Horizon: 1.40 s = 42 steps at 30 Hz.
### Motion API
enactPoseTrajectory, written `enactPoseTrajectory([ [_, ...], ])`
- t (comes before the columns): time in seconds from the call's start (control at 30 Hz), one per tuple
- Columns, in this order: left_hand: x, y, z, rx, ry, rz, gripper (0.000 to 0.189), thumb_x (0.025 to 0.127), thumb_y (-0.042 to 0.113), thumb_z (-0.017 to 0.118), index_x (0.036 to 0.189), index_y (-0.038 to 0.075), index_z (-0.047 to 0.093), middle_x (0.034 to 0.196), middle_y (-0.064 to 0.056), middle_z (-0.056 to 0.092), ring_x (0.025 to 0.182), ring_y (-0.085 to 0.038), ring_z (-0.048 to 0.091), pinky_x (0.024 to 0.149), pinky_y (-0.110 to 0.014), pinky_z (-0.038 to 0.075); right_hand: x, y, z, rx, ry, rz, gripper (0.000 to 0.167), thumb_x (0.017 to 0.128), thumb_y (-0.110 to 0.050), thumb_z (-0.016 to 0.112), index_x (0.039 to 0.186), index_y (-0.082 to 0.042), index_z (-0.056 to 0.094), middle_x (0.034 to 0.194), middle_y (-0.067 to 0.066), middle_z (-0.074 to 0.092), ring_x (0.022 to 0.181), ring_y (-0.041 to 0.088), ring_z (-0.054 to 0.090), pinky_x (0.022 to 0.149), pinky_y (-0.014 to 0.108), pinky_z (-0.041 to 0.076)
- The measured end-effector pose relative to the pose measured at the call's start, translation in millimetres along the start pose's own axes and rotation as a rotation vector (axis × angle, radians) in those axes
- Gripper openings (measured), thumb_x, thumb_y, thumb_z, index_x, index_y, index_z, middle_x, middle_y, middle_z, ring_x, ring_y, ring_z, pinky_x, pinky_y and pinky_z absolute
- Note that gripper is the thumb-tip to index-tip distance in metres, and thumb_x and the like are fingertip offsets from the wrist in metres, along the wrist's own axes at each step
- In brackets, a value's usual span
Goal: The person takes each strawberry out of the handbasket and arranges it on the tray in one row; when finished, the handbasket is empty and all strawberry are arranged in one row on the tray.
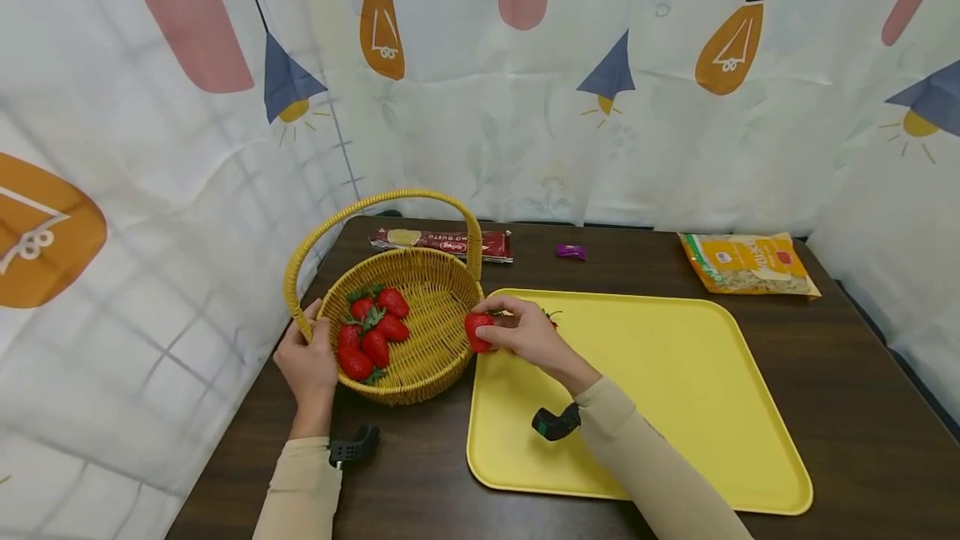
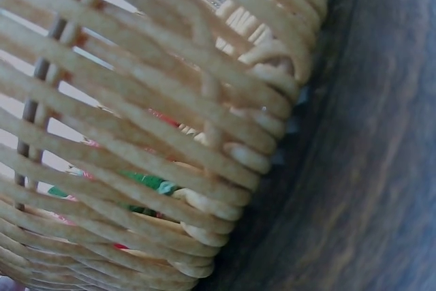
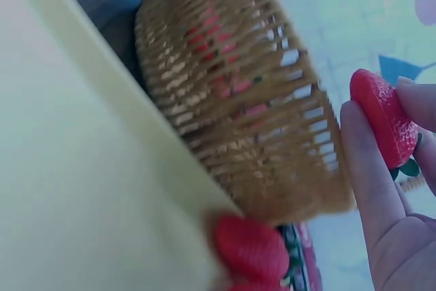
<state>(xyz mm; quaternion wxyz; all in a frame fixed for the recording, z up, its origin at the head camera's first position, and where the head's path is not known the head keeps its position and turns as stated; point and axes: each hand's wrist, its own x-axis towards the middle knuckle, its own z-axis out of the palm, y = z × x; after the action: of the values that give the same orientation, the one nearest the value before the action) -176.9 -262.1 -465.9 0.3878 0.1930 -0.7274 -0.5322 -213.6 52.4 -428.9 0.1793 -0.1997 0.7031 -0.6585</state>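
Observation:
A yellow wicker basket (image 1: 438, 298) with a tall arched handle stands on the left of the table, several red strawberries (image 1: 375, 347) clustered in its left half. My left hand (image 1: 307, 369) holds the basket by its left rim, at the foot of the handle. Between thumb and fingers my right hand (image 1: 534, 340) pinches one strawberry (image 3: 381, 114), just beside the basket's right rim and over the corner of a yellow tray (image 1: 645, 373). Behind that hand lie more strawberries (image 3: 252, 247) at the tray's edge, mostly hidden in the head view. The left wrist view has only the basket's woven side.
Behind the basket lies a long red packet (image 1: 495, 246), partly covered by it. A small purple wrapped sweet (image 1: 571, 252) sits beyond the tray. At the back right rests a yellow-orange food bag (image 1: 750, 263). A printed curtain (image 1: 480, 132) encloses the dark table (image 1: 420, 473).

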Motion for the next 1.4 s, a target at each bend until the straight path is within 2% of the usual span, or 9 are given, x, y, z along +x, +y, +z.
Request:
enactPoseTrajectory([
  [0.03, 0.1, 0.0, 0.3, 0.002, -0.002, -0.002, 0.030, 0.094, 0.017, 0.056, 0.119, 0.010, 0.072, 0.114, -0.012, 0.071, 0.085, -0.005, 0.055, 0.073, -0.019, 0.038, -2.5, 1.5, -3.1, -0.012, 0.017, 0.000, 0.033, 0.091, -0.018, 0.070, 0.122, -0.009, 0.064, 0.122, 0.012, 0.062, 0.093, 0.021, 0.066, 0.079, 0.054, 0.052],
  [0.27, -0.4, -0.3, 0.1, -0.001, -0.013, -0.010, 0.030, 0.094, 0.016, 0.057, 0.120, 0.009, 0.072, 0.112, -0.014, 0.071, 0.077, -0.006, 0.052, 0.069, -0.020, 0.036, -18.8, 13.1, -24.6, -0.042, 0.115, 0.002, 0.031, 0.090, -0.014, 0.070, 0.120, -0.007, 0.065, 0.119, 0.014, 0.064, 0.087, 0.022, 0.066, 0.075, 0.049, 0.055],
  [0.4, 0.3, -0.8, 0.5, -0.004, -0.010, -0.018, 0.031, 0.095, 0.017, 0.056, 0.120, 0.009, 0.072, 0.114, -0.014, 0.071, 0.084, -0.004, 0.055, 0.073, -0.019, 0.038, -24.3, 15.8, -39.3, -0.080, 0.146, -0.009, 0.031, 0.091, -0.013, 0.069, 0.120, -0.005, 0.065, 0.120, 0.015, 0.063, 0.086, 0.023, 0.065, 0.073, 0.046, 0.055],
  [0.43, 0.5, -0.9, 0.4, 0.001, -0.010, -0.021, 0.031, 0.095, 0.018, 0.056, 0.120, 0.010, 0.072, 0.114, -0.013, 0.070, 0.091, -0.003, 0.057, 0.076, -0.018, 0.039, -25.3, 16.6, -43.3, -0.082, 0.157, -0.008, 0.031, 0.091, -0.014, 0.069, 0.120, -0.005, 0.065, 0.120, 0.015, 0.063, 0.086, 0.024, 0.065, 0.074, 0.046, 0.055],
  [0.57, -0.3, -1.3, 0.1, -0.002, -0.011, -0.029, 0.030, 0.095, 0.017, 0.056, 0.119, 0.009, 0.072, 0.112, -0.015, 0.071, 0.092, -0.006, 0.058, 0.076, -0.019, 0.039, -31.2, 19.6, -59.1, -0.065, 0.187, 0.002, 0.034, 0.091, -0.014, 0.069, 0.122, -0.003, 0.063, 0.123, 0.017, 0.060, 0.093, 0.026, 0.067, 0.081, 0.047, 0.055],
  [0.73, -0.5, -0.7, 0.2, -0.005, -0.011, -0.030, 0.030, 0.094, 0.016, 0.056, 0.119, 0.010, 0.073, 0.114, -0.013, 0.071, 0.097, -0.007, 0.060, 0.079, -0.018, 0.040, -42.5, 26.7, -76.5, -0.045, 0.245, 0.010, 0.037, 0.092, -0.013, 0.068, 0.125, -0.001, 0.060, 0.125, 0.019, 0.057, 0.095, 0.022, 0.067, 0.081, 0.035, 0.056],
  [0.9, 0.5, 0.7, 0.3, -0.005, -0.010, -0.023, 0.030, 0.094, 0.016, 0.057, 0.119, 0.010, 0.073, 0.115, -0.011, 0.071, 0.101, -0.011, 0.061, 0.080, -0.017, 0.042, -50.2, 36.3, -89.7, -0.033, 0.311, 0.008, 0.039, 0.092, -0.012, 0.068, 0.127, 0.002, 0.057, 0.124, 0.020, 0.054, 0.093, 0.018, 0.068, 0.079, 0.032, 0.056],
  [1.17, 0.5, 1.7, 0.3, -0.011, -0.011, -0.017, 0.030, 0.094, 0.015, 0.057, 0.119, 0.009, 0.073, 0.115, -0.013, 0.070, 0.097, -0.007, 0.060, 0.078, -0.017, 0.040, -53.5, 48.4, -101.4, -0.061, 0.388, 0.079, 0.040, 0.092, -0.016, 0.068, 0.127, 0.002, 0.058, 0.126, 0.021, 0.051, 0.091, 0.021, 0.065, 0.076, 0.032, 0.056],
  [1.4, -0.5, 2.1, -0.6, -0.011, -0.016, -0.013, 0.030, 0.095, 0.017, 0.056, 0.120, 0.011, 0.072, 0.111, -0.016, 0.071, 0.081, -0.009, 0.053, 0.071, -0.022, 0.036, -51.7, 56.9, -104.4, -0.163, 0.431, 0.121, 0.039, 0.089, -0.015, 0.071, 0.124, 0.000, 0.062, 0.125, 0.022, 0.053, 0.087, 0.019, 0.066, 0.072, 0.027, 0.056],
])
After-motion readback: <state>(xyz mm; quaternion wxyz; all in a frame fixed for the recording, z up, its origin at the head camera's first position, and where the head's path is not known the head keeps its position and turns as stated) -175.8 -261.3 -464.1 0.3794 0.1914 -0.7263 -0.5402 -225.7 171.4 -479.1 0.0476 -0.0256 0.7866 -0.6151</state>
